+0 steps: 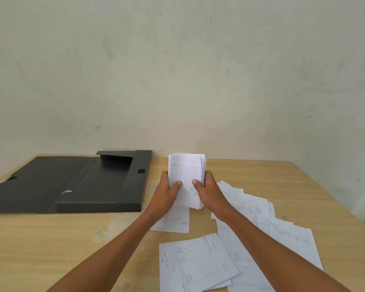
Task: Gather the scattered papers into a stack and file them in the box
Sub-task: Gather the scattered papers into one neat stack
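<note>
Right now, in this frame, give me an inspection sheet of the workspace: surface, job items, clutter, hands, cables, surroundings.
Surface: light wooden table, pale scuffed patches near its middle.
Job's things: stack of papers held upright above the table; loose sheets lie overlapping on the table's right half, one sheet under the left wrist; black file box lies open at the left, nothing seen inside.
Clutter: nothing seen.
Hands: left hand and right hand both grip the stack's sides, thumbs on its front.
Cables: nothing seen.
Surroundings: plain whitish wall behind the table, a few dark marks.
</note>
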Demonstrator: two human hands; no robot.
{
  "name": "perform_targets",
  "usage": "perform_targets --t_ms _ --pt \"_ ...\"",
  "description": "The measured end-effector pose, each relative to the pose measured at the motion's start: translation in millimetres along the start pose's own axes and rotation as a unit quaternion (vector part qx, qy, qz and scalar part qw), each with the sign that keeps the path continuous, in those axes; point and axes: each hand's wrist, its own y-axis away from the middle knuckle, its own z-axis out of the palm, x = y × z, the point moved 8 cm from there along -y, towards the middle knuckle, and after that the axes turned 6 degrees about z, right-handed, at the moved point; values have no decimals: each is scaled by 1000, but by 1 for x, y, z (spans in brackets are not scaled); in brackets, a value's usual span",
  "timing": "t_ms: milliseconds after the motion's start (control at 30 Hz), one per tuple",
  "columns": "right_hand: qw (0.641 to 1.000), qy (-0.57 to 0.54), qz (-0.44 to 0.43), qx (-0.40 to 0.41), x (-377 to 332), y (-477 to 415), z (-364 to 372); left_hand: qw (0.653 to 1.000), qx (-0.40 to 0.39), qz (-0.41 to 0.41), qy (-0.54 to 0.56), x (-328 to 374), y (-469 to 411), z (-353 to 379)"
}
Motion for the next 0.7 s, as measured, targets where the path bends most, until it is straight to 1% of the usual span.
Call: perform_targets --t_ms 67,167,267,333,367,400,533,700 --pt "999 14 36 -26 6 -6 4 999 -7 -36 -12 -10 -4 -14" --pt "989 61 117 -66 32 -5 17 991 -35 -116 -60 -30 2 -27" --pt "985 109 127 -38 37 -6 22 976 -27 -164 -137 -33 8 -33" --pt "987 105 118 -30 32 -6 26 955 -50 -192 -219 -32 10 -30" --pt "988 100 113 -31 29 -6 27 944 -64 -193 -259 -29 11 -27" --pt "989 96 111 -31 27 -5 29 940 -75 -187 -276 -27 9 -23" --pt "990 63 122 -38 25 2 27 944 -99 -196 -248 -20 5 -18" --pt "987 -29 137 -80 32 10 22 970 -113 -189 -108 -12 3 -14"
